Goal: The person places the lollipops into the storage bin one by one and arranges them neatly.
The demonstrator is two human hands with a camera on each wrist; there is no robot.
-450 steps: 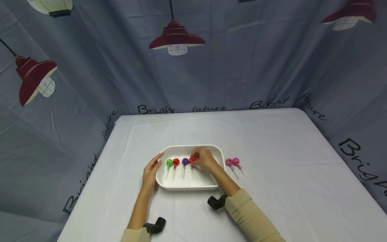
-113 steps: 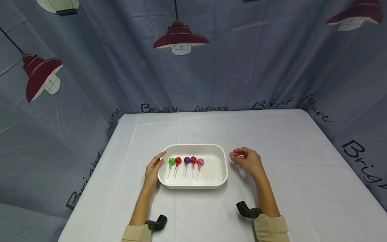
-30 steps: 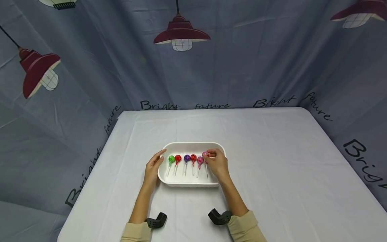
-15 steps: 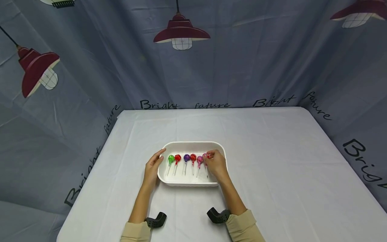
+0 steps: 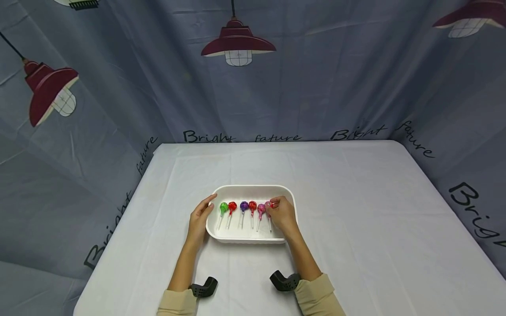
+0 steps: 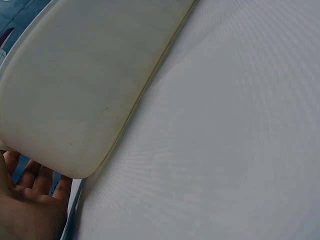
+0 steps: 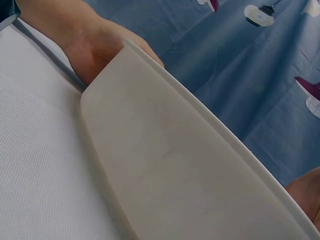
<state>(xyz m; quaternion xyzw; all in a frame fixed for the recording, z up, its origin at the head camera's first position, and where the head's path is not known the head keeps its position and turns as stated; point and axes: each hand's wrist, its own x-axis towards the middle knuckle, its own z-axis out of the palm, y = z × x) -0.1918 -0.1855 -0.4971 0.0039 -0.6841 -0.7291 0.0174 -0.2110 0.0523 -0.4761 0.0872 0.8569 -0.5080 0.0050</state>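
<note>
A white tray [image 5: 253, 241] holds a row of lollipops, sticks toward me: green [image 5: 223, 207], red [image 5: 232, 205], purple [image 5: 244, 205], another red [image 5: 252, 205] and pink [image 5: 261, 208]. At the row's right end, my right hand [image 5: 282, 213] pinches a second pink lollipop [image 5: 268, 204] by its head, the stick down in the tray. My left hand [image 5: 199, 221] rests against the tray's left end, thumb and index finger extended at the rim. In the left wrist view, the fingers [image 6: 44, 176] show past the tray's wall [image 6: 85, 90]. The right wrist view hides the lollipops behind the tray's wall [image 7: 165, 145].
The tray stands on a table with a white cloth [image 5: 340, 184]. A grey-blue curtain [image 5: 316, 87] printed with red lamps and lettering hangs behind and at both sides. Black wrist-worn devices sit on the left wrist [image 5: 204, 288] and right wrist [image 5: 285, 281].
Two pink lollipops, earlier on the cloth right of the tray, are now in it; my right hand carried the second one leftward. Over the last half second the hands barely move. My left hand stays put.
</note>
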